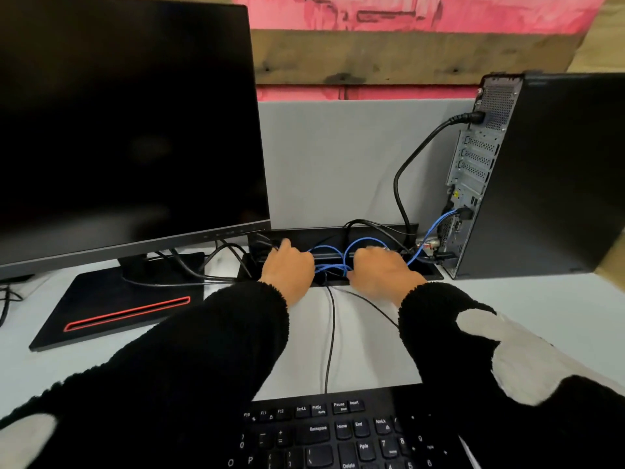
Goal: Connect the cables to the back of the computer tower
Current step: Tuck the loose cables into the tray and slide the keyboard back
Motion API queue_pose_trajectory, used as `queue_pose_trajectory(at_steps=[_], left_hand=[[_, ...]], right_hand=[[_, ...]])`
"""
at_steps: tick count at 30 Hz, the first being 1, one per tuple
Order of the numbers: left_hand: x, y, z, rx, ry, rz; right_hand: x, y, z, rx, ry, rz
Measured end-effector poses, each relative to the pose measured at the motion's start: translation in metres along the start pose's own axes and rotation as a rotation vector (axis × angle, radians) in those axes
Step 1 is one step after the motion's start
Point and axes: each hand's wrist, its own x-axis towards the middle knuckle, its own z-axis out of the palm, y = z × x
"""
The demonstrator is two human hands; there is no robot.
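Behind the desk (pixel 558 306), mid-frame, both hands (left (pixel 287 269), right (pixel 384 269)) grasp looped blue cable (pixel 329 267) in the tray (pixel 436 274); untangle slack before reaching the tower (pixel 541 174), right.

Both arms in black knit sleeves reach forward, backs of the hands up. The left hand (pixel 287 265) and right hand (pixel 384 269) sit close together, fingers curled downward, fingertips hidden.
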Motion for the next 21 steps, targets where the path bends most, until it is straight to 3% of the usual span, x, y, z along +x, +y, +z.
queue_pose_trajectory(at_steps=[3, 5, 9, 13, 15, 19, 21], left_hand=[[0.013, -0.007, -0.004, -0.240, -0.280, 0.032], [0.018, -0.015, -0.004, -0.326, -0.376, 0.037], [0.007, -0.015, -0.013, -0.313, -0.481, 0.061], [-0.009, -0.011, -0.025, -0.226, -0.455, 0.081], [-0.023, -0.012, -0.033, -0.102, -0.314, 0.038], [-0.054, -0.030, -0.037, -0.050, 0.266, -0.024], [-0.059, -0.045, -0.019, -0.068, 0.371, 0.010]], right_hand=[[-0.010, -0.009, -0.001, 0.008, -0.091, -0.045], [-0.015, -0.015, 0.002, 0.114, -0.076, -0.185], [-0.004, -0.023, -0.007, 0.180, -0.267, -0.163], [0.015, -0.024, 0.000, 0.208, -0.336, -0.050], [0.019, -0.029, 0.007, 0.148, -0.349, -0.004], [0.026, -0.037, 0.010, 0.198, -0.371, 0.048], [0.026, -0.035, 0.009, 0.232, -0.363, 0.068]])
